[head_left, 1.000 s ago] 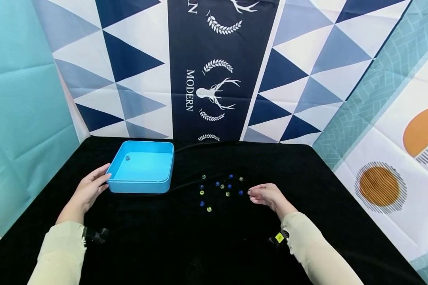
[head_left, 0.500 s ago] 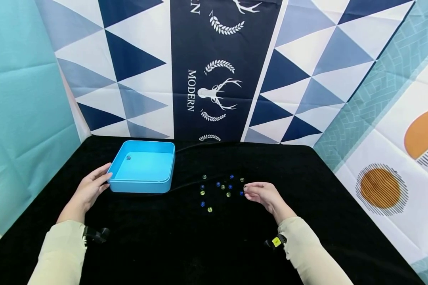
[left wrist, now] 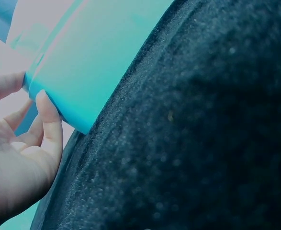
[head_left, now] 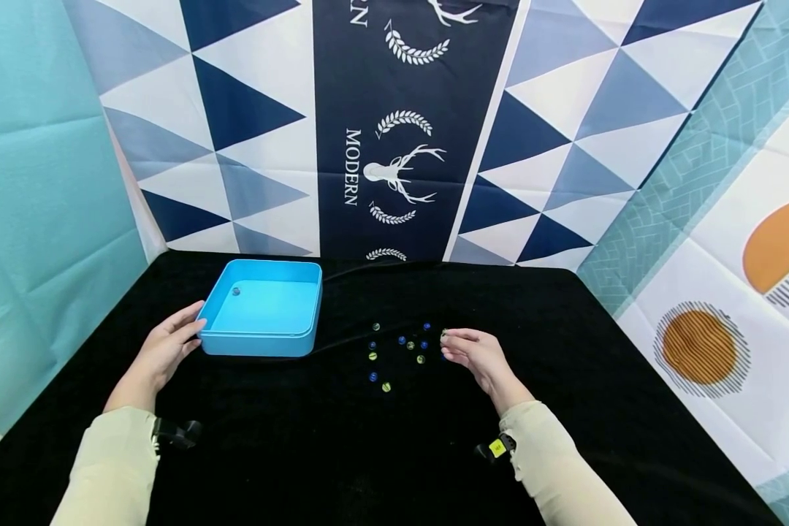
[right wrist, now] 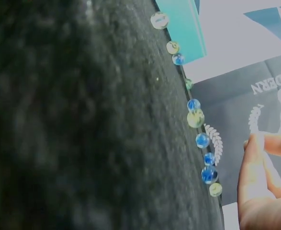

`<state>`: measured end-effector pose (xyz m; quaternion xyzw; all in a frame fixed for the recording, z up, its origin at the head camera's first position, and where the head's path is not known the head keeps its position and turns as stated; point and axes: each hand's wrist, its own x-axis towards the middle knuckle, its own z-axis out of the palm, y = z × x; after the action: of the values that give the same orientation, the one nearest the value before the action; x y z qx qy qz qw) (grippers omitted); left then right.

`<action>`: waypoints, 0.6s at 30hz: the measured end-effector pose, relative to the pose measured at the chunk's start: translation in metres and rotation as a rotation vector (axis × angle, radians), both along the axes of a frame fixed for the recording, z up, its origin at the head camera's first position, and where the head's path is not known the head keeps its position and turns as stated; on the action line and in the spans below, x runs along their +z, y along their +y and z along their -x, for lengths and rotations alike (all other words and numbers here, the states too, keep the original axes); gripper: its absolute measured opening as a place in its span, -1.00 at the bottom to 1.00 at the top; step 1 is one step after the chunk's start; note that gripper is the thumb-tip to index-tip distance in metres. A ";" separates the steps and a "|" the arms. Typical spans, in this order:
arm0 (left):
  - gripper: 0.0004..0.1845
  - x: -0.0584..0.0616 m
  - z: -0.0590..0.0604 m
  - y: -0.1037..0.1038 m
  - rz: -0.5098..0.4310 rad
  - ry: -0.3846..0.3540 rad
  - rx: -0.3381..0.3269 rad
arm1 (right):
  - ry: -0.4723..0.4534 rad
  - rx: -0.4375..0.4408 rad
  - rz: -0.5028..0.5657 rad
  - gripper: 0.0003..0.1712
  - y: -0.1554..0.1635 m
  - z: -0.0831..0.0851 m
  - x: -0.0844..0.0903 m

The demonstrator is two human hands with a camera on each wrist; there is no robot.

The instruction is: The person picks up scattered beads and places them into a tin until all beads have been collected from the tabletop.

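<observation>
Bright blue, an open square box (head_left: 256, 345) is set at the left of the bench (head_left: 329, 453), which is covered in black cloth. The box is grasped at its near left corner by the left hand (head_left: 164, 351); in the left wrist view, one of its digits is pressed against the wall just below the rim. Inside the box, a lone marble (head_left: 236, 291) is seen near the far left corner. To the right of the box, loose marbles (head_left: 421, 359) in blue, yellow and green are spread over the cloth, between the box and the right hand (head_left: 478, 358). The thumb and finger of the right hand are brought together in a pinch, and a small marble (head_left: 443, 333) is shown right at their tips in the head view; in the right wrist view it cannot be made out. A blue marble (head_left: 443, 356) is partly covered by the same hand. Both arms are clothed in cream sleeves (head_left: 559, 460), and a yellow label (head_left: 497, 448) is carried at the right wrist. Behind the bench, a curtain (head_left: 243, 109) is hung, printed with triangles, a deer's head and the word MODERN.
</observation>
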<state>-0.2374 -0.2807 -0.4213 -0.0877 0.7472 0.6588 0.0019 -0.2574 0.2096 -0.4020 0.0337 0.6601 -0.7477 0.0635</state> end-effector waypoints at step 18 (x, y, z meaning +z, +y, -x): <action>-0.26 0.000 -0.001 0.001 0.003 0.008 0.004 | 0.030 -0.016 0.073 -0.67 -0.031 0.000 0.006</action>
<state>-0.2364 -0.2793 -0.4210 -0.0868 0.7479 0.6581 -0.0025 -0.2572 0.1790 -0.3957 0.0255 0.6329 -0.7722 0.0489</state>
